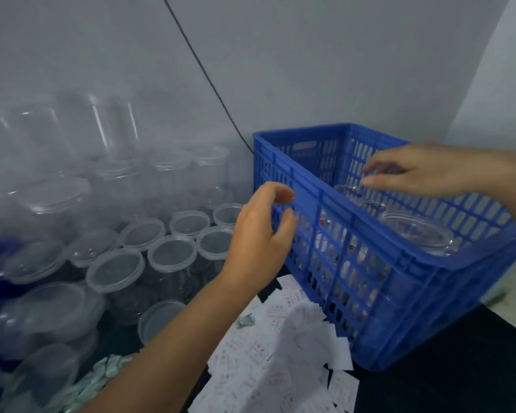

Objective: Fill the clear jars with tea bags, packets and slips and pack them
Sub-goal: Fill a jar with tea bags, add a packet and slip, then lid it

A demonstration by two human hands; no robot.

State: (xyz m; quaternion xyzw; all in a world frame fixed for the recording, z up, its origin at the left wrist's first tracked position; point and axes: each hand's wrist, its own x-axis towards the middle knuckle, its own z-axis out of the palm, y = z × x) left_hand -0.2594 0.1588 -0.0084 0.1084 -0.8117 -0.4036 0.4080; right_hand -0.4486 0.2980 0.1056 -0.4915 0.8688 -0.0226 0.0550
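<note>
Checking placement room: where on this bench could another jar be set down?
Bare dark tabletop lies right of the white printed slips, in front of the blue plastic crate. The crate's far left corner also looks free. Left, the lidded clear plastic jars stand packed together; pale green packets fill the near left.

The bare left forearm (176,338) rises from the 7 o'clock edge toward 1 o'clock, wrist straight, and ends in the left hand (258,236) near the middle of the view. The back of that hand faces the camera. Its fingers (280,193) curve in a loose C, the thumb below them with a gap between, and nothing shows in their hold. The right hand (423,171) comes in from the 3 o'clock edge, palm down, fingers (373,166) stretched almost straight toward 9 o'clock, thumb just beneath. Blur hides whether those fingertips pinch anything.
</note>
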